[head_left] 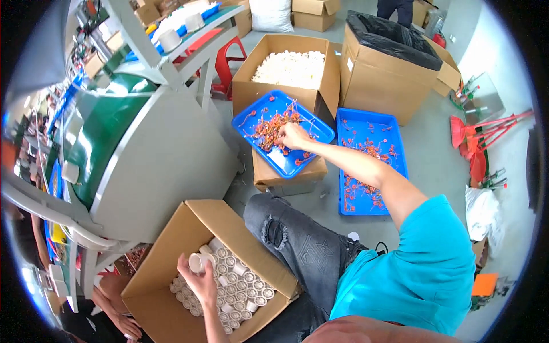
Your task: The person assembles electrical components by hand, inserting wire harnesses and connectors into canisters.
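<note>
The left hand (201,280) gripped a white cup (197,263) above a cardboard box (171,244) of similar white pieces (247,284). The cup was tipped, long axis roughly sideways, one round end facing left. The right hand (293,136), fingers narrowed, dipped into stringy red parts (269,130) on a blue tray (321,131); its hold was unclear.

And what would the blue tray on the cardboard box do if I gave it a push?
The blue tray might slide, since it looks smooth and shiny. It could tip too, because its left end seems to stick out past the cardboard box under it. The reddish stringy pieces would probably shift, as they lie in a loose heap.
</note>
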The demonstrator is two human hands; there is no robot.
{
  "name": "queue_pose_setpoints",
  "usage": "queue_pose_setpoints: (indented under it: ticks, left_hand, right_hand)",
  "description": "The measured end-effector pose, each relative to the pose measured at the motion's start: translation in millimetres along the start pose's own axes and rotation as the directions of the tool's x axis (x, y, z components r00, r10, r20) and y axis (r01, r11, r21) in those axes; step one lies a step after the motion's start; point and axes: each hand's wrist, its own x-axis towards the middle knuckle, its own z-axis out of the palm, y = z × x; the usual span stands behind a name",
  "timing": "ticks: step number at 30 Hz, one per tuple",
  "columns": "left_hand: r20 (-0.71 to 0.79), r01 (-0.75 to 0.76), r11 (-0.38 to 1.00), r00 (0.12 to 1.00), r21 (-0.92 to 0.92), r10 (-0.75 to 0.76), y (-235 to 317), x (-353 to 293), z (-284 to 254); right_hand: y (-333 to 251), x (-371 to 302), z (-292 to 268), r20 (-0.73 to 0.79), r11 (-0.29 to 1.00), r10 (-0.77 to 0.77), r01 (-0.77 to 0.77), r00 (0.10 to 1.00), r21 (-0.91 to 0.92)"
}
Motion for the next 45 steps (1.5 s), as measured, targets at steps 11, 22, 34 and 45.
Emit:
queue_pose_setpoints:
  ticks: [11, 22, 34, 45]
  left_hand:
    - [0.143, 0.275, 0.510, 0.949, -0.815, -0.282, 36.7, -60.2, 9.7]
    - [0.052, 0.018, 0.585, 0.998, -0.811, 0.041, 39.5, -57.5, -22.3]
    - [-0.358, -0.267, 0.957, 0.909, -0.112, 0.212, 45.7, -69.0, -75.6]
    - [-0.107, 0.034, 0.971, 0.992, -0.238, -0.061, 58.9, -72.3, -70.7]
  right_hand:
    - [-52.7, -5.8, -64.3, -0.487, 0.870, -0.213, 0.391, 0.847, 0.300]
    - [-302.3, -176.6, 5.2, 0.052, 0.279, -0.781, 0.273, 0.622, 0.921]
    - [-349.1, -192.3, 53.1, 0.177, 0.284, -0.852, 0.150, 0.493, 0.947]
    - [-331.8, -181.7, 52.7, 0.263, 0.376, -0.775, 0.085, 0.575, 0.923]
